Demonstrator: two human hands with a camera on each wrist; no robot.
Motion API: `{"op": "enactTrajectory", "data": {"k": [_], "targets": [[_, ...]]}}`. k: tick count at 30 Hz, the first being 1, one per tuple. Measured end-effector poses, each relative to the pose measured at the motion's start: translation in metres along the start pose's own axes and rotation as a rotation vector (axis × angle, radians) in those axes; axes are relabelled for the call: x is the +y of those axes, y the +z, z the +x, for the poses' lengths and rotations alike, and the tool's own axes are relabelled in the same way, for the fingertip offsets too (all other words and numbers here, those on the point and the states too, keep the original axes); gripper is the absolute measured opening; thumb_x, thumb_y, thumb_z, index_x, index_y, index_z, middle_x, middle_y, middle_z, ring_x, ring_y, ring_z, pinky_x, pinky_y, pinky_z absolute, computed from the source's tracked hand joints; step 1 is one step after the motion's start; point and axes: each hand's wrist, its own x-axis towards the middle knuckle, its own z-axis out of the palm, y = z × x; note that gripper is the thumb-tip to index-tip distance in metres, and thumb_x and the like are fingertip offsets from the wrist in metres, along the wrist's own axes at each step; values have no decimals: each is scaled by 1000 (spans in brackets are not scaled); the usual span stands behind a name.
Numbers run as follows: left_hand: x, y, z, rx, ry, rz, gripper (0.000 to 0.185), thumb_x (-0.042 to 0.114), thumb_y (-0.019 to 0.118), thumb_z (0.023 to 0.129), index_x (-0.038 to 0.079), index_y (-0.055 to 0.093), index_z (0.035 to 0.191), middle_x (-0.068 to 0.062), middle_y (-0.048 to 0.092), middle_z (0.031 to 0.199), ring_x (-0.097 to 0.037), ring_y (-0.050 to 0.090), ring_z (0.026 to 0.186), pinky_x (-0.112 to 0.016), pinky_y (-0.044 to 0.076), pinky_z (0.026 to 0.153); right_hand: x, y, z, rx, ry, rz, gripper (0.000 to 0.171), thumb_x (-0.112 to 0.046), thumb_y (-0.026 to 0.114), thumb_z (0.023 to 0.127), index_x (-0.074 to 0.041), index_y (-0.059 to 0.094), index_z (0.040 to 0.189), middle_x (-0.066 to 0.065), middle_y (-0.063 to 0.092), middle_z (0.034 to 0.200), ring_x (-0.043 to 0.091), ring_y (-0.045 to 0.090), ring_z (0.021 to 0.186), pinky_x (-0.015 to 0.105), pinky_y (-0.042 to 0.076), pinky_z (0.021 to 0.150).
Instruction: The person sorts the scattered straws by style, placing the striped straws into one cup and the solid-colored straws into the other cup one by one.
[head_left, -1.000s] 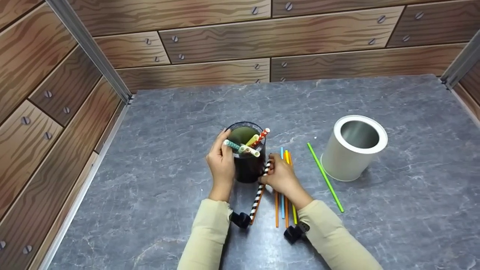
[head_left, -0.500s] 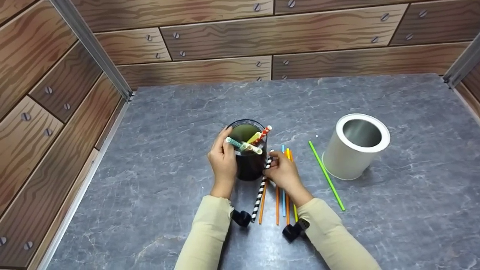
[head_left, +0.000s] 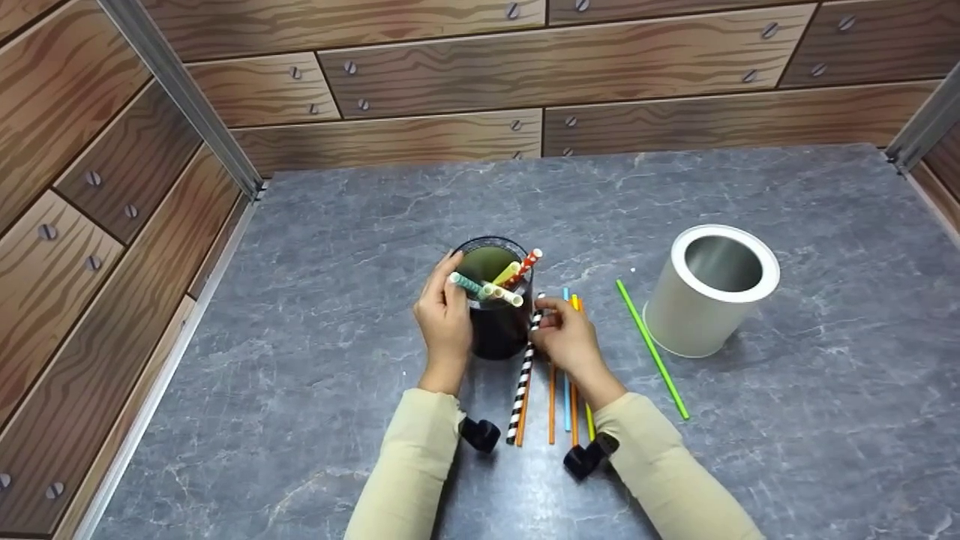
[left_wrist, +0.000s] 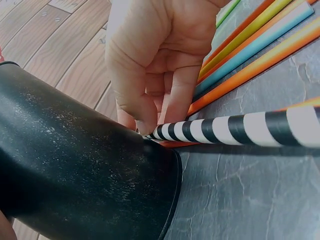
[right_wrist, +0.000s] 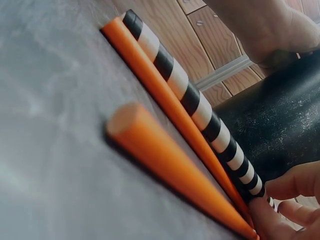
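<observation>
A black cup (head_left: 496,330) holding several straws (head_left: 499,285) stands mid-table. My left hand (head_left: 448,291) grips its left side near the rim. My right hand (head_left: 545,313) pinches the top end of a black-and-white striped straw (head_left: 523,375), which leans against the cup's right side with its lower end on the table. In the left wrist view the right hand (left_wrist: 150,120) pinches the striped straw (left_wrist: 235,127) just beside the cup (left_wrist: 75,170). In the right wrist view the striped straw (right_wrist: 190,100) lies along an orange straw (right_wrist: 165,155), with the fingertips (right_wrist: 285,205) at the cup (right_wrist: 280,130).
Orange, blue and yellow straws (head_left: 570,397) lie under my right hand, and a green straw (head_left: 651,349) lies further right. A white can (head_left: 712,292) with an open top stands at the right. Wood-patterned walls (head_left: 450,75) close in the grey stone tabletop (head_left: 300,262).
My right hand has moved up slightly along the cup's side with the striped straw's top end, and the straw now stands steeper. The left hand stays on the cup.
</observation>
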Motion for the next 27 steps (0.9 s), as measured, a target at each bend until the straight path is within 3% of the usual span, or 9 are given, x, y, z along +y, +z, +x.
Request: {"op": "enactTrajectory", "data": {"k": [15, 22, 27], "targets": [[2, -2, 0, -11, -9, 23, 29, -2, 47, 87, -3, 65, 109, -22, 62, 115, -30, 56, 113, -35, 44, 99, -5, -1, 2, -67, 162, 336, 48, 15, 55, 69, 7, 53, 116, 5, 48, 78, 10, 48, 65, 21, 49, 51], [0, -1, 0, 1, -2, 21, 28, -3, 48, 86, -4, 66, 108, -21, 63, 113, -31, 57, 112, -34, 44, 98, -8, -3, 4, -72, 214, 405, 47, 14, 56, 71, 6, 48, 117, 6, 53, 76, 11, 52, 54, 22, 48, 49], [1, 0, 0, 4, -12, 34, 29, -2, 47, 86, -2, 66, 108, -19, 64, 114, -29, 57, 112, -35, 45, 98, -11, -5, 4, -62, 193, 416, 43, 13, 53, 70, 7, 47, 111, 3, 55, 71, 10, 51, 51, 20, 46, 48]]}}
